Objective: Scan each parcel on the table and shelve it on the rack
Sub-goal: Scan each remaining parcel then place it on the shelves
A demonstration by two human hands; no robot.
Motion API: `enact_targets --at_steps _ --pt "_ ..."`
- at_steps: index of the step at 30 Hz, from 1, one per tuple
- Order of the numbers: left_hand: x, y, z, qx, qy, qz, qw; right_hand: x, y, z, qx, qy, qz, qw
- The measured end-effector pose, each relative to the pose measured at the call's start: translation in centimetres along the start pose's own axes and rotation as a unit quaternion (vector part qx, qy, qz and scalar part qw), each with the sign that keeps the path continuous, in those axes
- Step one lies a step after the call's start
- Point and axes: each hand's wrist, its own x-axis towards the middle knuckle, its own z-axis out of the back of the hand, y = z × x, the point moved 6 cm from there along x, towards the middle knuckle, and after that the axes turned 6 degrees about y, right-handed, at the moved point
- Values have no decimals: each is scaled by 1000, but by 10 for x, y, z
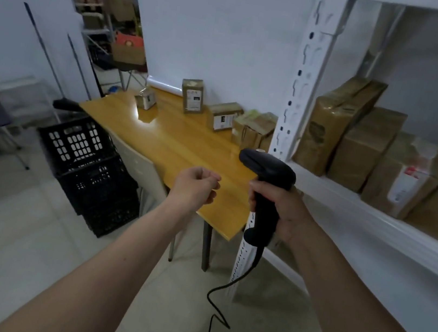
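- Two bare hands are raised over the near end of the wooden table (176,142), both forearms reaching in from the bottom of the view.
- Right hand (282,206) wraps its fingers around the grip of a black barcode scanner (267,178); the scanner head points left, toward the table, and its cable (220,302) hangs down in loose coils toward the floor.
- Left hand (198,185) is curled into a loose fist above the table edge and holds nothing.
- Four brown parcels stand along the far side of the table near the wall: a small box (146,99), a tall upright parcel (193,96) with a white label, a low parcel (223,119) with a label, and a taped box (254,130) just beside the rack post (297,92).
- Several parcels (362,147) wrapped in brown tape already sit side by side on the white rack shelf (375,214) to the right.
- Black plastic crates (92,169) are stacked on the floor left of the table.
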Motion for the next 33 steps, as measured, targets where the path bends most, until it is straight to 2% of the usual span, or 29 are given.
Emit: enact_targets --at_steps 5,17,22,28,33 --pt "51 3 29 12 -18 10 1000 54 -12 -19 17 5 -5 1000" --pt "244 -47 55 68 14 -20 997 236 0 -8 52 -44 -37 997" --pt "303 -50 77 66 13 -12 998 306 1 -15 65 -39 -55 996" --pt "351 -53 91 70 13 5 997 357 -4 -21 72 -37 -73 994" --pt "398 -65 72 73 51 -7 996 380 0 -1 89 -87 -80 989"
